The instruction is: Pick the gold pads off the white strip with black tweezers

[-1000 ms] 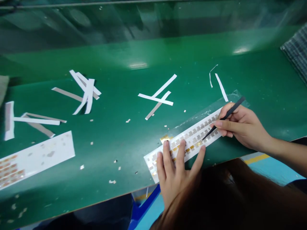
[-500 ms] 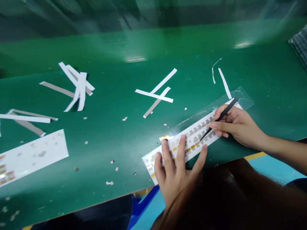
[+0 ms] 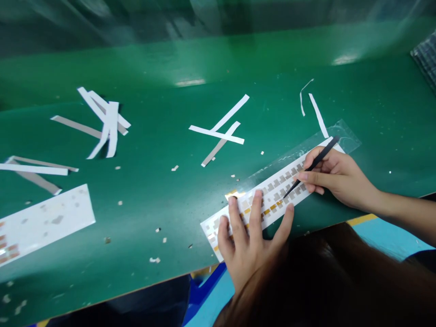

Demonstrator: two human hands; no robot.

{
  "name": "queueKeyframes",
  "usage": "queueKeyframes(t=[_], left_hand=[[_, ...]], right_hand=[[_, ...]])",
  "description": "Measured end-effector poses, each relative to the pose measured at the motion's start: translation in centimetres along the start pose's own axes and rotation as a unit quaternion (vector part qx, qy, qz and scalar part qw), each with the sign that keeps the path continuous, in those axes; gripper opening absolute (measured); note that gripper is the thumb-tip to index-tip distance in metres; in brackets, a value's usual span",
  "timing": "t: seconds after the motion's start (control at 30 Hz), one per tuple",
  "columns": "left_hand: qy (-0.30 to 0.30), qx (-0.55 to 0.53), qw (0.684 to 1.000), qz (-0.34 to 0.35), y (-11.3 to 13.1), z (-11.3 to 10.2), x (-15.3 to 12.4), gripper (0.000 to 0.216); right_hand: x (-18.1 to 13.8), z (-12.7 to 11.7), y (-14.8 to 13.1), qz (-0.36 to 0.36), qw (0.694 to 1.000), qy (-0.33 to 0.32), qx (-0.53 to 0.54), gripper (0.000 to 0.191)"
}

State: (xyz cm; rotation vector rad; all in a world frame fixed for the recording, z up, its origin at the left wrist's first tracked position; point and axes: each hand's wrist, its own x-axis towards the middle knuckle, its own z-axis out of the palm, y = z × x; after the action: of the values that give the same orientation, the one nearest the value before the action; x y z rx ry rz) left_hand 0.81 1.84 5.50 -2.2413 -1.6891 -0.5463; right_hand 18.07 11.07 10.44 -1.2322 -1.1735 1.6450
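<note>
My left hand (image 3: 250, 247) lies spread on a long white sheet (image 3: 299, 200), its fingertips pressing on the near-left half. Rows of small grey and amber stickers run along this sheet, partly covered by my fingers. In my right hand (image 3: 334, 175), black tweezers (image 3: 319, 157) are pinched between thumb and fingers. Their tip touches or hovers just over the amber pieces in the lower row; I cannot tell which. Beneath the sheet's far side, a clear plastic film (image 3: 345, 131) sticks out. Beside my left fingertips is a shiny amber piece (image 3: 233, 194).
On the green table (image 3: 153, 190) are crossed paper strips (image 3: 218, 134), a larger strip pile (image 3: 111, 127) and more strips at far left. A white sheet with brownish pieces (image 3: 64, 213) lies left. Small scraps are scattered around. Dark hair (image 3: 327, 272) covers the lower right.
The view has shifted slightly, so the things on the table appear a little further left. Both hands and the tweezers keep nearly the same place on the sheet.
</note>
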Motion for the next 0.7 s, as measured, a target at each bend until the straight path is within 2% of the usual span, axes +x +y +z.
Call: queueKeyframes(t=[0.37, 0.57, 0.7], left_hand=[[0.019, -0.001, 1.0, 0.007, -0.1, 0.16, 0.01, 0.061], [0.006, -0.017, 1.0, 0.001, -0.26, 0.15, -0.4, 0.04], [0.002, -0.002, 1.0, 0.0, -0.13, 0.23, -0.28, 0.041]], right_hand=[[-0.01, -0.03, -0.09, -0.004, 1.0, 0.0, -0.011, 0.025], [-0.18, -0.05, 0.02, -0.007, 1.0, 0.005, -0.018, 0.026], [-0.11, -0.05, -0.2, 0.015, 0.999, 0.021, 0.019, 0.027]])
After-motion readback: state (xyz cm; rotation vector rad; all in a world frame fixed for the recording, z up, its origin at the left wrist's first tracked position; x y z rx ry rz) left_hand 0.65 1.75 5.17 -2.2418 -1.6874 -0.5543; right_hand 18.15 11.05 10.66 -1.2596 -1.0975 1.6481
